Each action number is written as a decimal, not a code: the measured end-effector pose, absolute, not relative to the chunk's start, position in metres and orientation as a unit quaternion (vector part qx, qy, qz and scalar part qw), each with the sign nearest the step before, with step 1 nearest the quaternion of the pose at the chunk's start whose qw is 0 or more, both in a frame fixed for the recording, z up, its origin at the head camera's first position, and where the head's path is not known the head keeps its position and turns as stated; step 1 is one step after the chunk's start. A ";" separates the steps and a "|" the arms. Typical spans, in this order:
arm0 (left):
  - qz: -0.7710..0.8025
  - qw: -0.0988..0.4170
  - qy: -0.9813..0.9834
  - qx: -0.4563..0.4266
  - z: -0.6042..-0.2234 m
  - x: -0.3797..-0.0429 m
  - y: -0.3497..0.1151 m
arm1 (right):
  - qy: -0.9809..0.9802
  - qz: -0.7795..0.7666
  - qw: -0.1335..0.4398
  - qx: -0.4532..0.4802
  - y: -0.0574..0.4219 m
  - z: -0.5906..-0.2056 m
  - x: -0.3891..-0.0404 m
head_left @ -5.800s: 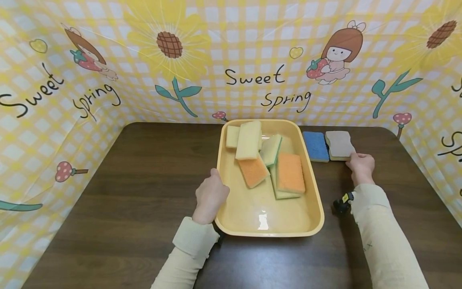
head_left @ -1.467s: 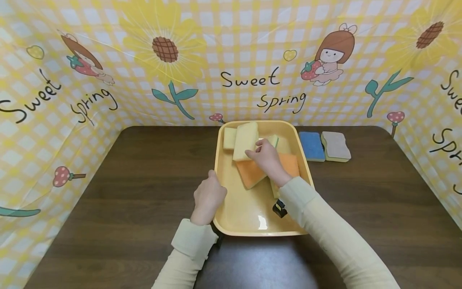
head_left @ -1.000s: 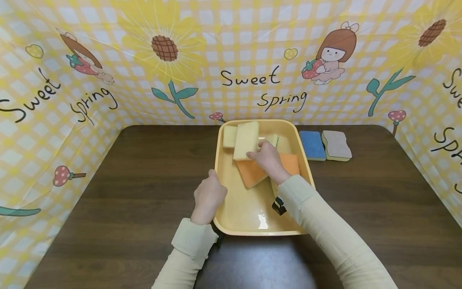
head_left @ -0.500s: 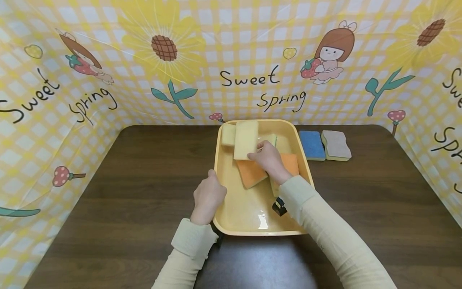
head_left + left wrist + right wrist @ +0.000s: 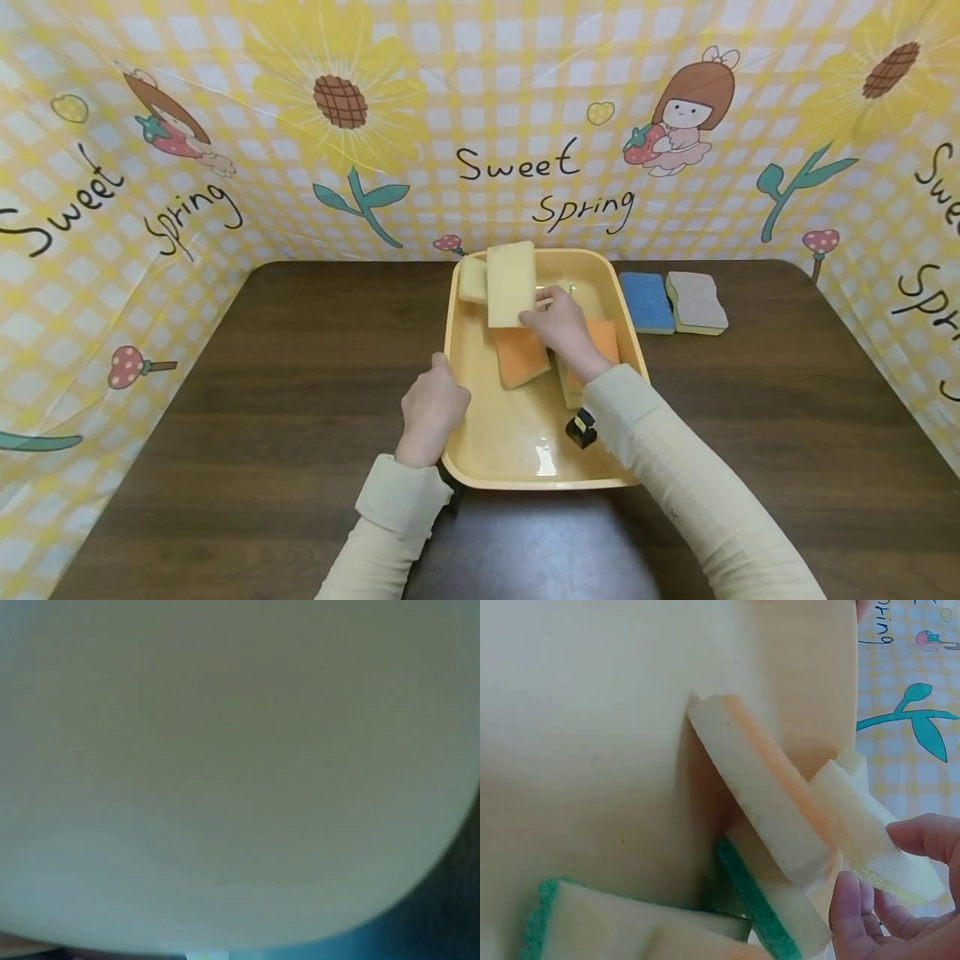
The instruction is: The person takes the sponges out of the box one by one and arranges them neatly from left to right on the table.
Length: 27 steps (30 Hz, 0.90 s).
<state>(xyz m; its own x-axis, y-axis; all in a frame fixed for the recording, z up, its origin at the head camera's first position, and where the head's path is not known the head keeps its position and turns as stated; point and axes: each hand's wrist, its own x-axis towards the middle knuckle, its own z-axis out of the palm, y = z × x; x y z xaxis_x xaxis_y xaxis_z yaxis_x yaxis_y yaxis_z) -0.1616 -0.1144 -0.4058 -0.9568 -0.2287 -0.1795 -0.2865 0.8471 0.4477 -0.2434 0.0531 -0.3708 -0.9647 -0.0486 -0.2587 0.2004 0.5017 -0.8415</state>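
Observation:
My left hand [image 5: 435, 408] grips the left rim of a yellow plastic tray [image 5: 540, 462]; the tray's blurred wall [image 5: 240, 765] fills the left wrist view. Inside the tray, my right hand [image 5: 561, 327] pinches a pale yellow sponge [image 5: 511, 285] by its lower right corner. In the right wrist view, the thumb and fingers of that hand [image 5: 900, 900] lie on opposite faces of the sponge [image 5: 862, 821]. Just below it lies an orange-topped sponge [image 5: 521, 358]. Another pale yellow sponge [image 5: 472, 280] sits behind to the left.
More sponges lie at the tray's right side, an orange one [image 5: 603, 340] and green-backed ones [image 5: 757, 900], partly hidden by my right arm. On the dark wooden table [image 5: 300, 358], a blue sponge [image 5: 647, 302] and a grey sponge [image 5: 697, 302] stand side by side right of the tray.
My right hand has left the grey sponge and moved left into the tray to the pale yellow sponge. That sponge has tilted up and risen slightly. My left hand stays on the rim.

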 end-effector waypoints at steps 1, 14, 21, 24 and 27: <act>0.242 0.059 0.959 -0.134 -0.406 -0.162 -0.114 | 0.856 -0.500 0.124 0.044 0.054 -0.370 -0.244; 0.244 0.066 0.958 -0.133 -0.405 -0.162 -0.114 | 0.850 -0.517 0.093 0.027 0.069 -0.360 -0.245; 0.246 0.063 0.958 -0.131 -0.405 -0.162 -0.114 | 0.835 -0.540 0.097 0.025 0.081 -0.347 -0.242; 0.245 0.064 0.958 -0.131 -0.405 -0.162 -0.114 | 0.830 -0.549 0.094 0.031 0.086 -0.340 -0.238; 0.243 0.065 0.959 -0.133 -0.405 -0.162 -0.114 | 0.823 -0.560 0.088 0.036 0.092 -0.334 -0.235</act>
